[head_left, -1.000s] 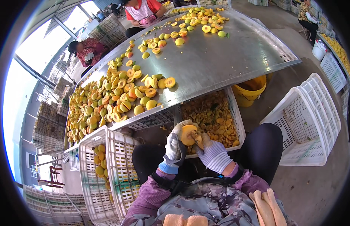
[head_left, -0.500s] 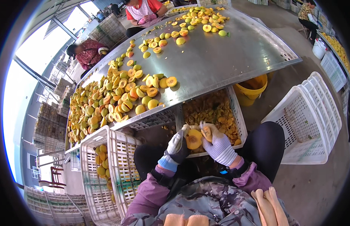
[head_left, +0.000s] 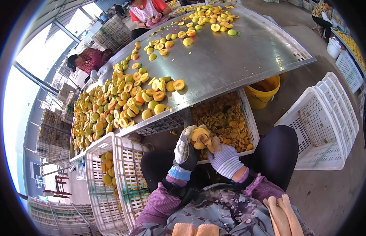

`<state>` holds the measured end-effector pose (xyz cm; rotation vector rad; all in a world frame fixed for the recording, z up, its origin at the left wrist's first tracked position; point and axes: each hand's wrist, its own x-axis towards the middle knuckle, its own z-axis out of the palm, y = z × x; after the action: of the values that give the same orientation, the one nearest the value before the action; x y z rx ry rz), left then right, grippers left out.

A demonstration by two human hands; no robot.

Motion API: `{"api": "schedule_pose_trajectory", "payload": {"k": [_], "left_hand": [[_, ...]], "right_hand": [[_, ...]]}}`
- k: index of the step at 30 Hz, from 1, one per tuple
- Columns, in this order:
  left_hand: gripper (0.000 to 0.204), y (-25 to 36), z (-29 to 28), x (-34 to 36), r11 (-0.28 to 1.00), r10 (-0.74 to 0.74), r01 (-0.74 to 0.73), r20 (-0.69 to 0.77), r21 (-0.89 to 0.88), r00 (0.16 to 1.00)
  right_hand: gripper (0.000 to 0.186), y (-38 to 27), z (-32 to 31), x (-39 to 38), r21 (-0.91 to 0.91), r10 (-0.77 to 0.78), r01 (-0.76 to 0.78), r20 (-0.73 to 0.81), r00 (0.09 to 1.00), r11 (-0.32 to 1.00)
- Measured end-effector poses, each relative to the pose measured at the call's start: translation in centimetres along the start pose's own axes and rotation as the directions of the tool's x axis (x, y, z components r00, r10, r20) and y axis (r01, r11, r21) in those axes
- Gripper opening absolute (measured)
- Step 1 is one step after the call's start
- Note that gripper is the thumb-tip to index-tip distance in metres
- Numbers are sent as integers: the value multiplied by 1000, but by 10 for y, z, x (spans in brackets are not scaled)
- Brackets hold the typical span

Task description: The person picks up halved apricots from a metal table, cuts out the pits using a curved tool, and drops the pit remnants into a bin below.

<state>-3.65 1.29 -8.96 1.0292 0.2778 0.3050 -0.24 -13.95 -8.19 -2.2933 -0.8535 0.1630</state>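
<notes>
Gloved L hand (head_left: 184,148) is closed round a yellow fruit half (head_left: 199,135), held up at the near end of the scrap crate (head_left: 250,121), & R hand (head_left: 226,158) pinches a small tool (head_left: 209,144), kind unclear, right against the fruit. Fruit half's prob. light, soft-ish, slick where cut & easily bruised, so best cupped from behind w/ light pressure on the outer rim, fingers off the cut face. Beyond: metal table (head_left: 226,59) w/ heaped fruit halves (head_left: 126,94) at L, co-worker (head_left: 149,11) past the far edge.
</notes>
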Motion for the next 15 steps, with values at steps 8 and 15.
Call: {"api": "schedule_pose_trajectory", "payload": {"k": [8, 15], "left_hand": [[33, -4, -13, -4, 706, 338, -362, 160, 608, 928], [46, 23, 18, -2, 994, 88, -98, 173, 51, 981]], "right_hand": [[38, -4, 4, -1, 43, -39, 38, 30, 999, 998], [27, -5, 28, 0, 370, -252, 318, -215, 944, 873]]}}
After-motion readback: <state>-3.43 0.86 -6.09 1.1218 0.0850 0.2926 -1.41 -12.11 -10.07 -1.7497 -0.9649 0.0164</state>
